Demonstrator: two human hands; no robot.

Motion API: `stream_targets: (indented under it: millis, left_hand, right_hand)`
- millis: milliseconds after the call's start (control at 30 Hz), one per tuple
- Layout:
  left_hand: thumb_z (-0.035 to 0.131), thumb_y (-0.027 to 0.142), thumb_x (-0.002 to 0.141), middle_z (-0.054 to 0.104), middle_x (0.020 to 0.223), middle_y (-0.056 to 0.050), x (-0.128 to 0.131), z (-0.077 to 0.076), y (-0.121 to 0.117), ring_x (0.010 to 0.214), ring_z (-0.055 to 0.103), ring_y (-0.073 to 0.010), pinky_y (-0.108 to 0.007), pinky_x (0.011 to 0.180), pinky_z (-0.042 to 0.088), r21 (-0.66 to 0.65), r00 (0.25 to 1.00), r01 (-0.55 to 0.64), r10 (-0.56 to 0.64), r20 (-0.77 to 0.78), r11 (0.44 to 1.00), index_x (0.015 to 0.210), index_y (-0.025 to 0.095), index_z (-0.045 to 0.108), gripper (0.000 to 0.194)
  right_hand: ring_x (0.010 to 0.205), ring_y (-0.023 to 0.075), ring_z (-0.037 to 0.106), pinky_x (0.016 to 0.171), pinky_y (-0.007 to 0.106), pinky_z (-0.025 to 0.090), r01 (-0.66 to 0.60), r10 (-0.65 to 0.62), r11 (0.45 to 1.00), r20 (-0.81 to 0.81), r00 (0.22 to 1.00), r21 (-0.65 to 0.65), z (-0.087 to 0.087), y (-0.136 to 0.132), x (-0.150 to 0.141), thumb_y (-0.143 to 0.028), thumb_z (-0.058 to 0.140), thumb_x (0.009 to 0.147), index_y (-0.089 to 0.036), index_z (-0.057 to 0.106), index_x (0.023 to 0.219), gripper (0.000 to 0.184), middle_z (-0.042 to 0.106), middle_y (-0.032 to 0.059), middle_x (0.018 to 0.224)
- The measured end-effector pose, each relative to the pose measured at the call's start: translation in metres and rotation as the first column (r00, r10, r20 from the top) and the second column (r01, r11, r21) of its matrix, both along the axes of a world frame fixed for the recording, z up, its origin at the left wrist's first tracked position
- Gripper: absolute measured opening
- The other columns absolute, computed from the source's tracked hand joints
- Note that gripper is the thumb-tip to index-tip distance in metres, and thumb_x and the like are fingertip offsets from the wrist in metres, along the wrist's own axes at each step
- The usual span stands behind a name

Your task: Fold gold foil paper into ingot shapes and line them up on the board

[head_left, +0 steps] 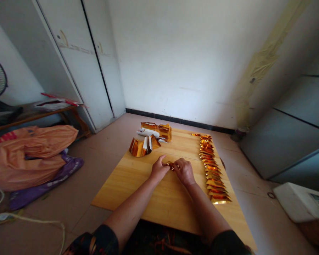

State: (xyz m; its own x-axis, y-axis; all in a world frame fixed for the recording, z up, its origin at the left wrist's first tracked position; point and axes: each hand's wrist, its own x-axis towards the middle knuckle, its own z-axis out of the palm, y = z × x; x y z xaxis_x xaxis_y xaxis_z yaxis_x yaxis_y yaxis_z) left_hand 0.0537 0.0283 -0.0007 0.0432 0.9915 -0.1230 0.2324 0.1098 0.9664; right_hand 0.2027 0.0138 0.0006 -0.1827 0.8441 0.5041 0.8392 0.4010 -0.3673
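Note:
Over the middle of the wooden table, my left hand (159,169) and my right hand (184,171) meet around a small piece of gold foil paper (170,165). Thumb and fingers of both hands pinch it from either side, so much of it is hidden. To the right runs a long row of folded gold foil pieces (213,170), overlapping one another. Beyond my left hand lie curled gold foil sheets (139,148) with white backs, and behind them a second pile of gold sheets (164,132) with a white roll (148,132).
The wooden table (127,184) stands before a white wall (180,63). On the left are grey cabinets (77,53), a wooden bench (77,120), an orange cloth or bag (37,145) and a pale cable (34,220) on the floor. A white box (300,202) sits at right.

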Motion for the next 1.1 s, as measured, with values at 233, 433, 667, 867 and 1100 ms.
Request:
stream_targets:
  millis: [233,433,667,867,1100]
  left_hand:
    - [0.061,0.013,0.069,0.049,0.057,0.008,0.002,-0.005,0.002,0.047,0.047,-0.0069,-0.018,0.05,0.038,0.039,0.999,-0.02,0.022,-0.049,0.999,0.13,0.015,0.048,0.063]
    - [0.059,0.012,0.07,0.055,0.063,0.005,0.003,-0.008,0.004,0.052,0.05,-0.0085,-0.019,0.055,0.04,0.103,0.989,-0.029,0.044,-0.142,0.994,0.128,0.017,0.05,0.059]
    - [0.06,0.012,0.07,0.058,0.068,0.003,0.006,-0.007,0.007,0.056,0.053,-0.0103,-0.02,0.057,0.04,0.123,0.976,-0.04,0.065,-0.21,0.992,0.129,0.016,0.049,0.061]
    - [0.062,0.016,0.072,0.061,0.072,0.001,0.01,-0.008,0.006,0.062,0.055,-0.0115,-0.021,0.061,0.042,0.161,0.966,-0.033,0.072,-0.247,0.986,0.129,0.017,0.049,0.058]
    - [0.06,0.013,0.071,0.058,0.067,0.003,0.013,-0.007,0.004,0.06,0.054,-0.012,-0.022,0.061,0.041,0.164,0.968,-0.041,0.08,-0.238,0.986,0.13,0.018,0.048,0.06]
  right_hand:
    - [0.068,0.0125,0.056,0.066,0.024,0.033,-0.008,0.007,1.0,-0.04,0.999,-0.012,-0.002,0.001,0.002,-0.021,0.051,0.088,-0.019,0.065,0.074,0.02,0.063,0.0022,0.074]
    - [0.072,0.0136,0.058,0.067,0.024,0.035,-0.01,0.009,1.0,-0.051,0.999,-0.021,-0.005,0.001,0.003,-0.021,0.054,0.087,-0.019,0.066,0.079,0.015,0.064,0.0021,0.077]
    - [0.079,0.0157,0.06,0.071,0.025,0.037,0.004,-0.003,1.0,-0.058,0.998,0.015,-0.008,0.0,0.005,-0.028,0.055,0.089,-0.02,0.066,0.089,0.014,0.066,0.0046,0.085]
    - [0.074,0.0147,0.059,0.067,0.025,0.035,0.009,-0.007,1.0,-0.065,0.998,0.024,-0.008,0.004,0.005,-0.031,0.054,0.09,-0.02,0.066,0.081,0.02,0.065,0.0038,0.078]
    - [0.072,0.0143,0.057,0.067,0.025,0.033,0.013,-0.013,1.0,-0.057,0.998,0.005,-0.012,0.006,0.007,-0.027,0.055,0.089,-0.021,0.066,0.076,0.018,0.064,0.0022,0.075]
